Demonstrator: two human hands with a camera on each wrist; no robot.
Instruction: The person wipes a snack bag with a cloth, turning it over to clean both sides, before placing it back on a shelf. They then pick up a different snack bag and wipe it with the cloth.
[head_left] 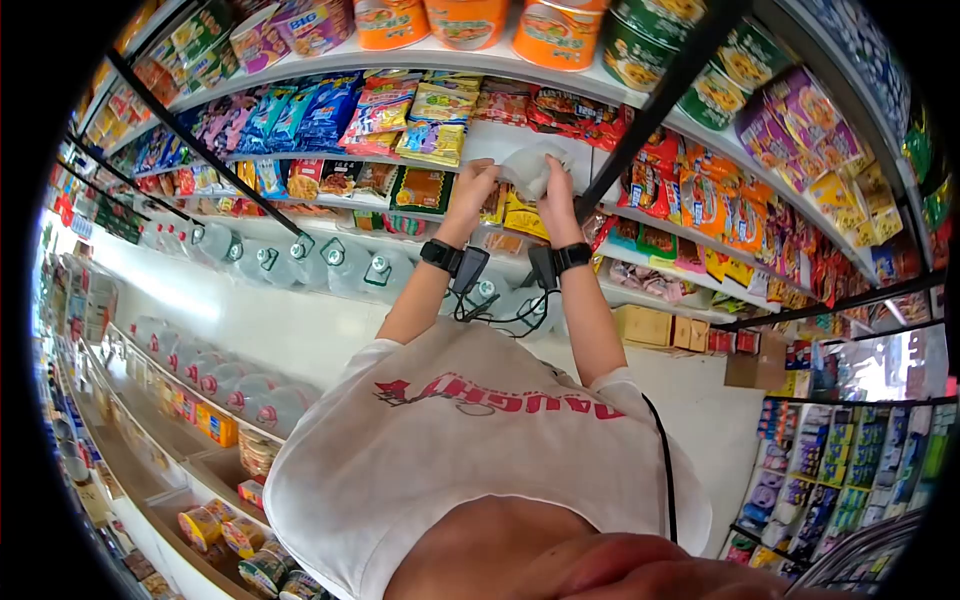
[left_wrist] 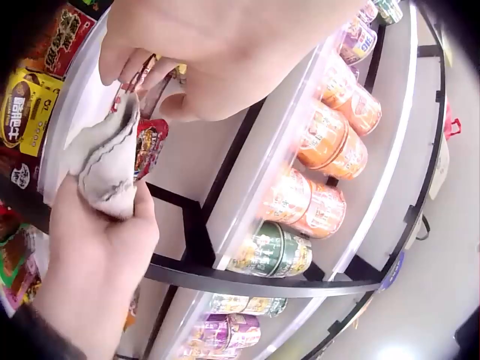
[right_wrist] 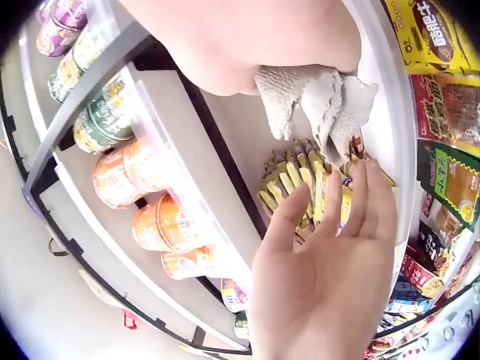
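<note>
A folded white cloth point(head_left: 534, 168) is gripped in my right hand point(head_left: 557, 205) over a pale shelf board. In the left wrist view the thumb of that hand point(left_wrist: 105, 236) presses along the crumpled cloth point(left_wrist: 112, 176), its far end standing up. Facing it, my left hand point(head_left: 472, 195) has its fingers extended, the fingertips close to the loose edge of the cloth. The right wrist view shows this left hand point(right_wrist: 326, 262) palm up and holding nothing. Behind the cloth, yellow-wrapped snack sticks point(right_wrist: 289, 180) lie bunched on the shelf.
Instant noodle buckets point(head_left: 465, 20) line the shelf above. Bagged snacks point(head_left: 435, 115) flank the hands on the left, red and orange packets point(head_left: 700, 200) on the right. A black shelf post point(head_left: 650, 120) slants beside my right hand. Large water bottles point(head_left: 345, 265) stand below.
</note>
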